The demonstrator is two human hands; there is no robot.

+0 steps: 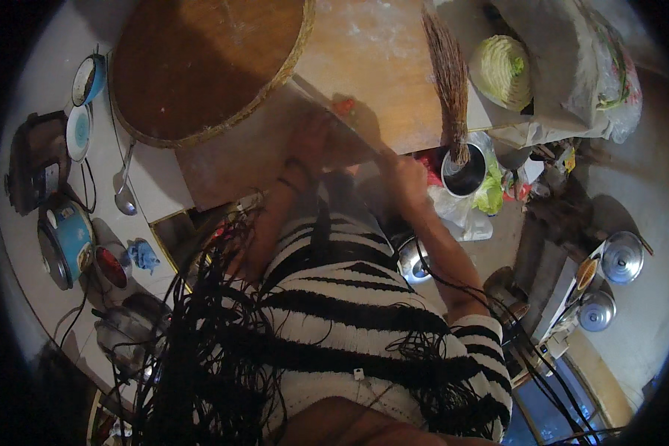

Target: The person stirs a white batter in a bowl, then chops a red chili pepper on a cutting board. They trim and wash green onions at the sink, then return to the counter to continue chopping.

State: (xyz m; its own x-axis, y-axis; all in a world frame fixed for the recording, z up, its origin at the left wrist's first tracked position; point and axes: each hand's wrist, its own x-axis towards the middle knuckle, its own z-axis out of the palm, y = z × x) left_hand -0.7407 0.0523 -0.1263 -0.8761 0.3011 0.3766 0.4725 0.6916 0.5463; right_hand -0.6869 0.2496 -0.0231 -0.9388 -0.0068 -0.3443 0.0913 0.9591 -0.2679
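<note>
In the head view my right hand (406,177) is closed around the handle of a large knife (337,115), whose blade slants up and left over a wooden board (379,61). Small red and green food pieces (344,106) lie on the board beside the blade. My left hand (310,139) rests in shadow on the near part of the board, left of the blade. Its fingers are too dark to make out, so I cannot tell whether it holds anything. A large round lid or board (200,67) with a rough rim lies at the upper left, overlapping the wooden board.
A twig whisk (450,95) lies over the board's right edge, above a metal pot (463,173). A cut cabbage (500,72) and plastic bags (619,106) are at the upper right. At left are bowls (80,132), a ladle (125,198) and a blue cooker (67,242).
</note>
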